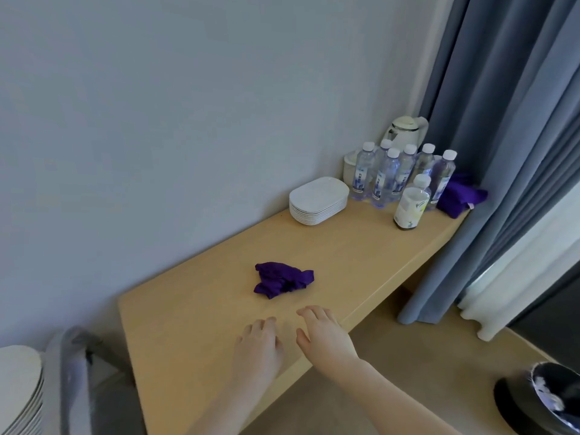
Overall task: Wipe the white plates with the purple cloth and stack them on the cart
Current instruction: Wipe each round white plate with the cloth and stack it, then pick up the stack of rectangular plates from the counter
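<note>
Nearby, left hand [259,346] and right hand [324,335] hover over the pale wood table [194,324], fingers relaxed, holding nothing. Round plates [18,387] stacked at far left. Beyond: crumpled purple cloth [282,279]. Farther: stack of rounded-rectangle white plates [318,200], then clear plastic bottles [389,174].
</note>
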{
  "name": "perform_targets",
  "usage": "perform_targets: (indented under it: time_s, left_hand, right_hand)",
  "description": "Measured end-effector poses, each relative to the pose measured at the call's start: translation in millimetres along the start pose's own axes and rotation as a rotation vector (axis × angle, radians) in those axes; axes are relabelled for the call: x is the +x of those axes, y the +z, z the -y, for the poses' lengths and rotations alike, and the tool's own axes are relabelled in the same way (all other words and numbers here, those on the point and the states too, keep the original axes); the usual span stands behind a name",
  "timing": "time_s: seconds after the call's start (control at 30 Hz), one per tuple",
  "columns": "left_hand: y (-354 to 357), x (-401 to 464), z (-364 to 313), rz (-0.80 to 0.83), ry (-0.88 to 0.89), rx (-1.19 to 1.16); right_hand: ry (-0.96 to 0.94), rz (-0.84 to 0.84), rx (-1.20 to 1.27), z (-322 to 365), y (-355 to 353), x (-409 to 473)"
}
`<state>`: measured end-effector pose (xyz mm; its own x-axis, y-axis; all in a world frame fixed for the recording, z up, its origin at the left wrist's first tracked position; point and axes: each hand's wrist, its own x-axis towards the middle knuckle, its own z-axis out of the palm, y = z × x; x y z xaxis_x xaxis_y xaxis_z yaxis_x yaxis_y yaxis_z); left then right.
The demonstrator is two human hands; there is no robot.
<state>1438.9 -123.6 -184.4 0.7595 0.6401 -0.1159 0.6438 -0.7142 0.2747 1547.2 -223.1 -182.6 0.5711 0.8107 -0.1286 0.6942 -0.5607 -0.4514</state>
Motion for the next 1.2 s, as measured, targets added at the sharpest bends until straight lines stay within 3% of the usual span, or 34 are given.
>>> perform_targets:
  time_s: [0.37, 0.67, 0.83, 1.07, 1.2]
  left_hand:
    - [-7.4, 110.2, 7.3, -0.017, -0.077, -0.051]
    - [1.5, 163.0, 7.5, 0.086, -0.122, -0.113]
    - [6.6, 177.6, 10.6, 0.075, -0.147, -0.125]
    - [9.2, 195.0, 2.5, -0.11, -0.154, -0.205]
    - [-3.9, 209.1, -23.5, -0.212, -0.233, -0.433]
  right_hand:
    - [0.006, -0.069, 0.066, -28.9, -3.6, 98.7]
    - [0.038, 0.123, -0.068, -39.5, 7.3, 153.8]
    - [-0.015, 0.109, -0.121, -52.2, 2.1, 175.5]
    - [-0.073, 0.094, 0.333, -64.5, -30.5, 197.5]
    - [-0.03, 0.085, 0.654, -65.0, -56.9, 209.3]
